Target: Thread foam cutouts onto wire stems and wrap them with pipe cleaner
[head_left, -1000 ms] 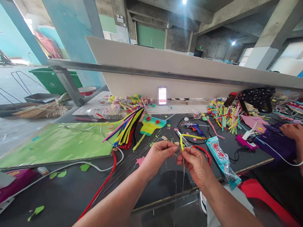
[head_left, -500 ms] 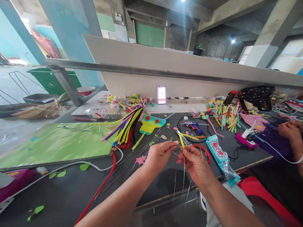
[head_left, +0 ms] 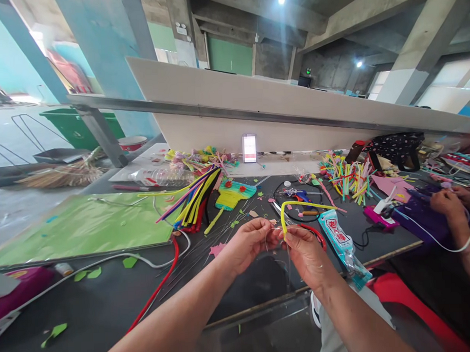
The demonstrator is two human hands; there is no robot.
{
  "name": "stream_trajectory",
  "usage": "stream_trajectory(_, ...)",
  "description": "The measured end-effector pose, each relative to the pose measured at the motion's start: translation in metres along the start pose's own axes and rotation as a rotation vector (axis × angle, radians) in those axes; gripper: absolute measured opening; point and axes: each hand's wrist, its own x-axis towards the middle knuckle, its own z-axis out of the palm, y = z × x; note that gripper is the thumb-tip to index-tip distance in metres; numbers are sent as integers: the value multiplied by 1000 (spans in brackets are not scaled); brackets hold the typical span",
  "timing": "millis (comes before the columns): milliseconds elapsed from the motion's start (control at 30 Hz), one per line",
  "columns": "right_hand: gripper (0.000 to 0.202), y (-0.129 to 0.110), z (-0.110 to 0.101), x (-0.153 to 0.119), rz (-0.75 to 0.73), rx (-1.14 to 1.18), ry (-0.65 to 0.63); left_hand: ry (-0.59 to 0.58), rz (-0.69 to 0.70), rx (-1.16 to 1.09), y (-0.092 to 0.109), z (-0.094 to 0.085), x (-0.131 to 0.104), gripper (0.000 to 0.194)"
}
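Note:
A yellow pipe cleaner (head_left: 283, 214), bent near its top with a long arm reaching right, stands up from my right hand (head_left: 305, 253). My right thumb and fingers are closed on its lower end. My left hand (head_left: 249, 242) is pinched on a thin, pale strand of wire or thread (head_left: 274, 229) that curves across to the right hand. Just beyond the hands lie a blue glue gun (head_left: 303, 196) and a pair of scissors, partly covered. A teal and yellow fuzzy piece with red flowers (head_left: 235, 194) rests farther back on the table.
A bundle of coloured pipe cleaners (head_left: 199, 203) lies left of centre, beside a green sheet (head_left: 82, 225). At right are a turquoise packet (head_left: 339, 239), a pink power strip (head_left: 379, 220) and cut pipe cleaners (head_left: 348, 177). Another person's hands (head_left: 446, 204) work at the far right.
The yellow pipe cleaner has turned, its bent arm now reaching farther right over the glue gun. My left hand has shifted slightly down, and the dangling strands now loop between the hands.

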Motion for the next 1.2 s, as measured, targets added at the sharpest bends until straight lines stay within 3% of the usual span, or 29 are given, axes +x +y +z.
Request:
stream_trajectory(100,7,-5,-3,0,-33,9,-53,-130,-63,-133,-5,-1,0,12)
stream_trajectory(267,11,-8,-3,-2,144,112,-144,-262,-96,-161,-10,5,-5,13)
stream_trajectory(500,10,2,-6,3,147,8,-135,-231,-66,-199,-19,13,-9,15)
stream_trajectory(733,13,-1,-7,6,-51,-180,-15,-150,-69,-183,-24,14,-8,9)
stream_trajectory(833,11,-2,-7,5,-102,-300,-16,-120,-67,-169,-24,13,-7,10)
stream_trajectory(1033,16,-6,-8,1,-34,-347,-26,-118,-61,-144,-22,14,-7,10)
stream_trajectory(1200,9,-11,-11,3,-135,-451,-39,-122,-81,-101,-21,15,-7,12)
